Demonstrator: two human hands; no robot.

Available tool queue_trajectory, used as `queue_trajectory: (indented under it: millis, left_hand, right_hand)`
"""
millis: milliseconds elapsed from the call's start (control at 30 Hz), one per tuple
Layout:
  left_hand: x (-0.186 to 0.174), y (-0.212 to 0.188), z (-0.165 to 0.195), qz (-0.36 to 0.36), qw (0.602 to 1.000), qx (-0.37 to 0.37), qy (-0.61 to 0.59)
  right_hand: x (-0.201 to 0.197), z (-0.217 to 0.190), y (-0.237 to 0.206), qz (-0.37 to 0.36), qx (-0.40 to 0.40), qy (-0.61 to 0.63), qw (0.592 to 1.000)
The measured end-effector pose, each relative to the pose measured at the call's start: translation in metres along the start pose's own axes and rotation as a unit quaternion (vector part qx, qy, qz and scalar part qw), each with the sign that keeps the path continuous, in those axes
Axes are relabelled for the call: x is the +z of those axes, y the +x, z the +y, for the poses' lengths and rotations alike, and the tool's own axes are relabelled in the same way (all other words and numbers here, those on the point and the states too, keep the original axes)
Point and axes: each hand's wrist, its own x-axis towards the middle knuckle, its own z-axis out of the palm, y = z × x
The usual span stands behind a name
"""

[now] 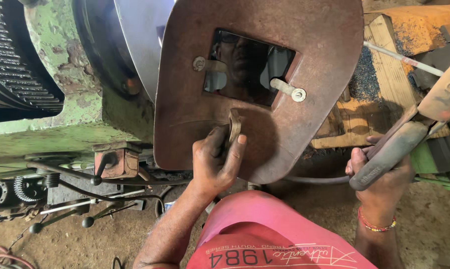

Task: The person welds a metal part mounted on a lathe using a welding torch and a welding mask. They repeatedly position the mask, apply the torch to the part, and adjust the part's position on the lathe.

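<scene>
My left hand (216,160) grips the small metal handle (234,125) on the back of a brown hand-held welding shield (314,40), held up in front of me. Its dark glass window (247,67) sits in the middle and shows a dim reflection. My right hand (382,182), with a beaded band at the wrist, is closed around the grey insulated grip of a welding electrode holder (389,149). The holder's rusty jaw (447,94) clamps a thin welding rod (402,59) that runs up to the left. The work behind the shield is hidden.
A worn green machine body (60,114) with a large gear (10,60) and a shiny metal disc (140,35) stands on the left. Levers with black knobs (88,221) stick out below it. Wooden blocks (384,84) with metal filings lie at the right. A cable (314,179) crosses the dirt floor.
</scene>
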Motion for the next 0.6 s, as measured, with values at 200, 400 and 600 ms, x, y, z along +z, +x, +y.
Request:
queue_trajectory:
  millis: [200,400,600]
  left_hand:
    - [0.0008,0.0006,-0.0014,0.008,1.000,0.028,-0.004]
    - [0.0016,-0.0001,-0.0037,0.004,1.000,-0.004,-0.001]
    - [0.0017,-0.0003,-0.0033,0.007,1.000,0.002,-0.001]
  right_hand:
    - [-0.0001,-0.0015,0.0009,-0.004,0.000,-0.038,0.999]
    - [0.0013,0.0000,-0.0003,0.014,0.009,-0.029,0.999]
    - [-0.0012,0.0032,-0.0005,-0.008,-0.008,-0.011,1.000]
